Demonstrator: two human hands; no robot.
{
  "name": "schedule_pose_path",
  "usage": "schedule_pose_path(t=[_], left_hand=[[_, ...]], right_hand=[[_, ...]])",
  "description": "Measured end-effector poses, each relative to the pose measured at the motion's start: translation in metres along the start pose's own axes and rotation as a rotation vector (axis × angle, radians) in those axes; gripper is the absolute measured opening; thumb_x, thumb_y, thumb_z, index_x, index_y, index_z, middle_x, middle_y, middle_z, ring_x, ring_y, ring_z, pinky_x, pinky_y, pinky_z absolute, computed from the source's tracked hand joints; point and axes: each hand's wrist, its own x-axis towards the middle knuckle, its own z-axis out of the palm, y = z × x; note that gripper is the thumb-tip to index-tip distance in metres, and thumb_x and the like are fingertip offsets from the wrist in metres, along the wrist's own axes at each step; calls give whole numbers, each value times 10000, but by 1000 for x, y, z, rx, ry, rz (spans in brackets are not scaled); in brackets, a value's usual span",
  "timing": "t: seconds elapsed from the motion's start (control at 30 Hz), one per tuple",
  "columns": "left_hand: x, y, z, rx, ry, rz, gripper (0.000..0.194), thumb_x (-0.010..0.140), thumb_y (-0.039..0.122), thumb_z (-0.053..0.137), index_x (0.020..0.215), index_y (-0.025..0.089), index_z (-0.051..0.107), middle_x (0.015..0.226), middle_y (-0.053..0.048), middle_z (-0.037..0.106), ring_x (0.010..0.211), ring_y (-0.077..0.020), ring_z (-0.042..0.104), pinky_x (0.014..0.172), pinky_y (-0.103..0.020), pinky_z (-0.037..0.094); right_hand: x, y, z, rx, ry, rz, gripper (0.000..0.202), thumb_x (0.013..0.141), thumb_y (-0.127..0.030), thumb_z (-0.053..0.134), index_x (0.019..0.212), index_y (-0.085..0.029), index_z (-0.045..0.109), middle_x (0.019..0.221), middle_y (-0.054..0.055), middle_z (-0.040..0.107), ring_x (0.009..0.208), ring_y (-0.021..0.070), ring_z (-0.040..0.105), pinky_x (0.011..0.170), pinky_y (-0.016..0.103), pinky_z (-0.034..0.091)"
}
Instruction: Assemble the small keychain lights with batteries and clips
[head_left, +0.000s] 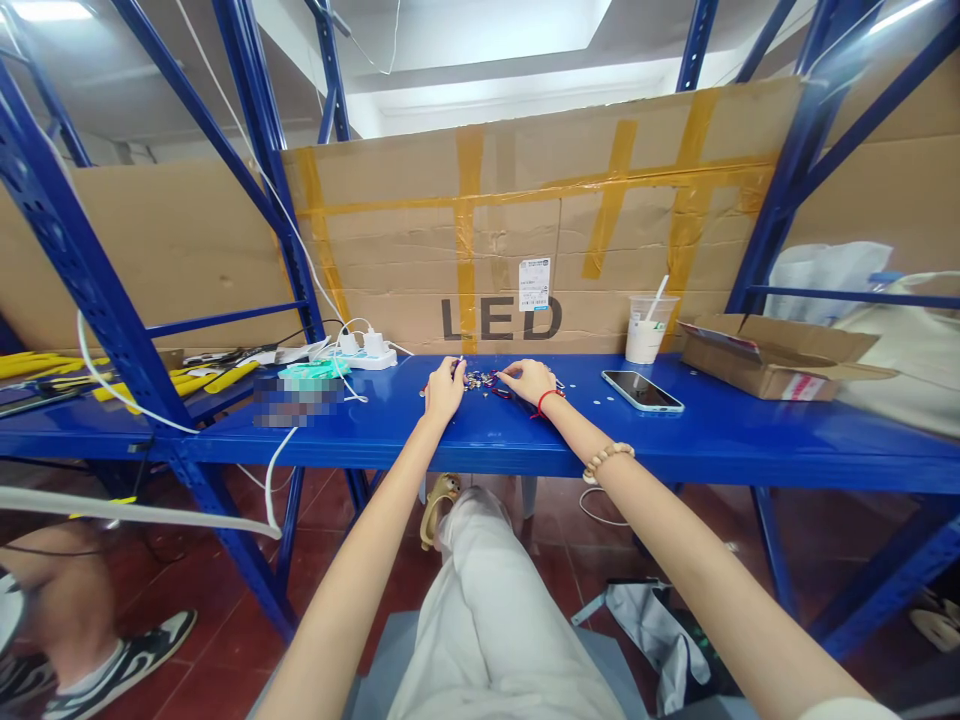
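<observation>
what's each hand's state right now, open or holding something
Left hand: closed on a small dark item, unidentifiable.
Right hand: fingers bent beside small pieces; grip cannot be told.

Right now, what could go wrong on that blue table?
Maybe two things. The tiny pieces lie loose on the blue table between the left hand and the right hand, so a bump could scatter them. And the cup stands just behind the phone: if it tipped forward, any drink inside might wet the phone.
</observation>
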Motion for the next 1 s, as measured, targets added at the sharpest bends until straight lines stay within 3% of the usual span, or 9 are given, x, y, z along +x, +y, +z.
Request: schedule_pose_path(t=[0.2, 0.37, 0.5, 0.63, 0.83, 1.0], left_hand=[[-1, 1, -6, 11, 154, -68, 221, 832, 420, 478, 928, 229, 533, 769, -42, 698, 831, -229, 625, 711, -304, 417], [0, 1, -10, -32, 302, -107, 233, 773, 419, 569, 907, 234, 519, 784, -32, 691, 782, -204, 622, 688, -276, 409], [0, 2, -11, -12, 275, -111, 256, 738, 418, 611, 900, 230, 546, 823, -29, 662, 762, -192, 602, 682, -268, 411], [0, 1, -10, -1, 279, -94, 234, 743, 397, 606, 881, 211, 570, 889, -53, 611, 808, -196, 579, 715, -276, 422], [2, -1, -8, -35, 293, -66, 237, 806, 406, 514, 880, 192, 587, 771, -46, 590, 789, -195, 578, 741, -289, 433], [-1, 0, -3, -65, 118, 15, 252, 809, 430, 514, 916, 208, 565, 757, -11, 604, 691, -157, 597, 669, -249, 437]], right_hand=[[5, 9, -1, -57, 43, 26, 323, 845, -351, 463, 1042, -192, 663, 1106, 87, 646, 1041, 228, 578, 874, 340, 437], [6, 11, 7, -71, -75, -64, 338, 831, -401, 499, 1054, -203, 659, 1124, 72, 641, 1069, 228, 568, 905, 337, 426], [3, 10, 14, -79, -184, -183, 307, 845, -387, 499, 1089, -267, 641, 1189, 19, 608, 1118, 196, 531, 939, 316, 398], [4, 11, 14, -122, -220, -205, 310, 893, -306, 421, 1127, -258, 619, 1216, 37, 588, 1138, 211, 510, 940, 365, 385], [7, 6, 13, -161, -237, -257, 345, 926, -305, 338, 1150, -281, 598, 1264, 32, 553, 1165, 221, 475, 940, 410, 356], [6, 4, 14, -176, -275, -273, 301, 893, -381, 420, 1074, -293, 643, 1264, 27, 552, 1172, 236, 458, 951, 420, 323]])
